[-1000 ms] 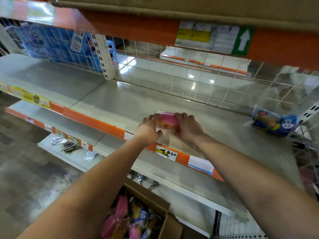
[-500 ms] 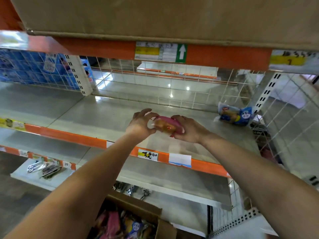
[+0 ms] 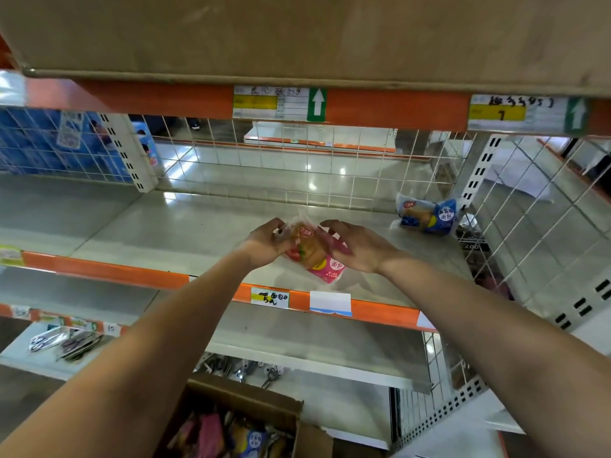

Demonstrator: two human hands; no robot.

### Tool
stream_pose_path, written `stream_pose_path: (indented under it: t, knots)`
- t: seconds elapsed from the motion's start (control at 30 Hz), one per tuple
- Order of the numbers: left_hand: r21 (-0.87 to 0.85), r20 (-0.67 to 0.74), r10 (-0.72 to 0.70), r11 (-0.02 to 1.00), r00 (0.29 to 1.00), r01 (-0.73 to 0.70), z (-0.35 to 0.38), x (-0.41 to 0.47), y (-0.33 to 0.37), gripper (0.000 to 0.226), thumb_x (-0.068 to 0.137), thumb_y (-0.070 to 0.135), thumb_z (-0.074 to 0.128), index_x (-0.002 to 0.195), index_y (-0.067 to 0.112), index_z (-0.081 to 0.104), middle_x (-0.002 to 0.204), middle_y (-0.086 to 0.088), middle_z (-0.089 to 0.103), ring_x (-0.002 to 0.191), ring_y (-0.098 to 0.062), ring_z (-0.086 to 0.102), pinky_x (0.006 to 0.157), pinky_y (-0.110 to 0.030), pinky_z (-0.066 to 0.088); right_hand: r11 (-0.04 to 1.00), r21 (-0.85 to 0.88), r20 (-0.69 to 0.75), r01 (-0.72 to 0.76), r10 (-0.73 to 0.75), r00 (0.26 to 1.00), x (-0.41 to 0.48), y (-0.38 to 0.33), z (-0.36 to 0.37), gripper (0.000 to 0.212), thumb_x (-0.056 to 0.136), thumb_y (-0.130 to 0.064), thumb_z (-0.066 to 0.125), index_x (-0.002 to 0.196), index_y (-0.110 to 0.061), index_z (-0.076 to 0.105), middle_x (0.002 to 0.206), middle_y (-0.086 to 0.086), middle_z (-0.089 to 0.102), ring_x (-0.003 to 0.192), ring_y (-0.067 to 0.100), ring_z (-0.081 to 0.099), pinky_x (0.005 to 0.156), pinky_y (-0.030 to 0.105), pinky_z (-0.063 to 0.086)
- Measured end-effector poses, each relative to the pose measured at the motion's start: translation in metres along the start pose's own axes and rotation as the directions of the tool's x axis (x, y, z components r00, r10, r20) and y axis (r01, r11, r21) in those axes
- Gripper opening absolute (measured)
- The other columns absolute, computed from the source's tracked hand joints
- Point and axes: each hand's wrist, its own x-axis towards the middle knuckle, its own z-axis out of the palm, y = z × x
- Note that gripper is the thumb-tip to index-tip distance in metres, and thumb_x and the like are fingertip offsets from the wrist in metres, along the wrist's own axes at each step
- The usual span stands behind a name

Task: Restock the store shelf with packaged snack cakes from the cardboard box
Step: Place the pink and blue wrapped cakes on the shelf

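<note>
Both hands hold a pink-wrapped snack cake (image 3: 314,256) just above the middle of the grey shelf (image 3: 172,233). My left hand (image 3: 266,241) pinches its left end and my right hand (image 3: 357,247) grips its right side, fingers curled over the wrapper. The pack is tilted, its pink lower corner pointing toward the shelf's orange front edge. A blue-wrapped snack cake (image 3: 426,216) lies at the shelf's back right corner. The open cardboard box (image 3: 251,401) sits low in front, holding several pink and blue packs.
A wire mesh back (image 3: 297,166) and a mesh side panel (image 3: 542,233) bound the shelf. An upper shelf (image 3: 297,38) hangs close overhead. Blue packages (image 3: 49,143) stand behind the mesh at left. Lower shelves carry small packaged tools (image 3: 66,340). Price labels (image 3: 269,297) line the orange edge.
Both hands have lifted the pink pack off the shelf front and carried it further in, turning it so its printed face shows. The view has tilted up and to the right.
</note>
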Motion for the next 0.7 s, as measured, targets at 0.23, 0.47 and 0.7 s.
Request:
stream_pose_path:
  t: [0.23, 0.47, 0.7]
  knots:
    - [-0.293, -0.006, -0.135, 0.948, 0.991, 0.127, 0.0, 0.0, -0.004, 0.023, 0.089, 0.04, 0.061, 0.099, 0.02, 0.053, 0.109, -0.014, 0.062, 0.103, -0.024, 0.062, 0.073, -0.034, 0.056, 0.997, -0.073, -0.011, -0.019, 0.018, 1.0, 0.001, -0.002, 0.001, 0.085, 0.084, -0.056, 0.061, 0.15, -0.026, 0.017, 0.148, 0.004, 0.039, 0.127, 0.027, 0.045, 0.104, 0.036, 0.035]
    - [-0.348, 0.029, -0.17, 0.922, 0.985, 0.169, 0.01, 0.002, -0.008, 0.018, 0.092, 0.036, 0.058, 0.091, 0.019, 0.058, 0.096, -0.008, 0.06, 0.094, -0.019, 0.058, 0.067, -0.029, 0.057, 0.945, -0.328, -0.083, -0.007, -0.021, 0.996, 0.006, 0.004, 0.017, 0.094, 0.076, -0.054, 0.066, 0.15, -0.019, 0.019, 0.146, 0.006, 0.038, 0.13, 0.028, 0.041, 0.108, 0.04, 0.027]
    - [-0.212, -0.044, -0.215, 0.956, 0.976, 0.201, 0.023, 0.014, -0.008, 0.009, 0.091, 0.026, 0.059, 0.09, 0.018, 0.064, 0.099, -0.006, 0.065, 0.093, -0.02, 0.061, 0.072, -0.03, 0.05, 0.901, -0.428, -0.077, -0.074, 0.045, 0.996, 0.005, 0.013, 0.025, 0.082, 0.08, -0.041, 0.062, 0.148, -0.018, 0.022, 0.142, 0.007, 0.041, 0.124, 0.03, 0.043, 0.103, 0.041, 0.03]
